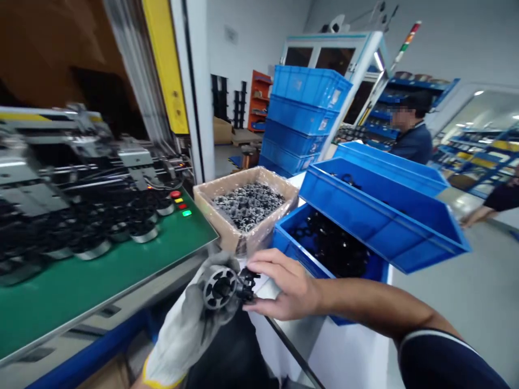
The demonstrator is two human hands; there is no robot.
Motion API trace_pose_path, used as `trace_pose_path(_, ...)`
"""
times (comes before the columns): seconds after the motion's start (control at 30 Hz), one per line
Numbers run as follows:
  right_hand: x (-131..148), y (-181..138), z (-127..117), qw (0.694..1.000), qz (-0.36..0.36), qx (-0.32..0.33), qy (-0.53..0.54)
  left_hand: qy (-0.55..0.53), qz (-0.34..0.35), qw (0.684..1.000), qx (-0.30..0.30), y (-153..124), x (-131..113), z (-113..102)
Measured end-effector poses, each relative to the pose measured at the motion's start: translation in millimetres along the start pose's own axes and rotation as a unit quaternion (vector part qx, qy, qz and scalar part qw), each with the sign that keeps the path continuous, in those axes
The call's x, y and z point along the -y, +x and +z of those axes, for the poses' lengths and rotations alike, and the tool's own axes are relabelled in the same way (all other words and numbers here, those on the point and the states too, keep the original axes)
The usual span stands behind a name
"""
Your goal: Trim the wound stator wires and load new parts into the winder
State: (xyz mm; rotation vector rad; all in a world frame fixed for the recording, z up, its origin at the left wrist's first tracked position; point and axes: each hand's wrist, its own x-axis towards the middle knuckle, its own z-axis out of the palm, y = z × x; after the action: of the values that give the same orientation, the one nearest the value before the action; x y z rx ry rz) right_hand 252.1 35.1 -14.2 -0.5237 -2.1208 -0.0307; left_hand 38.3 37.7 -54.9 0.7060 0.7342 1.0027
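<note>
My left hand (198, 302), in a white glove with a yellow cuff, is closed around a grey slotted metal ring (211, 288), probably a motor stator core, whose open face is turned toward me. My bare right hand (286, 286) pinches a black plastic part (247, 284) with prongs between thumb and fingers. This black part is right beside the ring; whether they touch or are joined I cannot tell. Beyond my hands stands a plastic-lined carton (206, 208) full of similar grey rings. To its right, a blue crate (298, 248) holds many black parts.
Another blue crate (389, 221) rests tilted across the lower one. Left is a machine with a green tabletop (162, 265), rows of ring parts and coloured buttons (178, 201). Blue crates (304, 113) are stacked behind. A co-worker (413, 135) stands at the back right; another person's arm shows at the right edge.
</note>
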Motion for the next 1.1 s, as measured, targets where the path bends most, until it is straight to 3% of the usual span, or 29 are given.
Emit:
trace_pose_path(0.1,-4.6,-2.6,-2.0,1.0,0.015,-0.017,0.015,0.118,0.045,0.992,-0.022,6.5,9.5,6.4)
trace_pose_path(0.23,-7.0,-3.8,-3.0,0.999,0.04,-0.003,0.005,0.189,0.067,0.979,-0.044,11.7,13.7,12.1)
trace_pose_path(0.5,-12.8,-11.1,-2.3,0.998,0.01,0.022,-0.062,0.421,0.109,0.898,-0.071,6.8,6.4,2.5)
trace_pose_path(0.73,-14.8,-17.4,-0.7,0.988,-0.021,0.072,-0.137,0.445,0.141,0.881,-0.082,4.5,4.0,3.0)
trace_pose_path(0.9,-14.8,-14.8,1.4,0.986,-0.047,0.062,-0.146,0.38,0.154,0.909,-0.074,3.7,8.5,11.8)
trace_pose_path(1.0,-15.7,-5.4,-2.2,0.994,-0.061,0.034,-0.082,0.34,0.183,0.919,-0.078,3.6,11.2,12.6)
trace_pose_path(1.1,-14.1,1.3,-4.6,0.998,0.042,-0.017,0.038,0.35,0.23,0.904,-0.084,1.3,11.6,7.8)
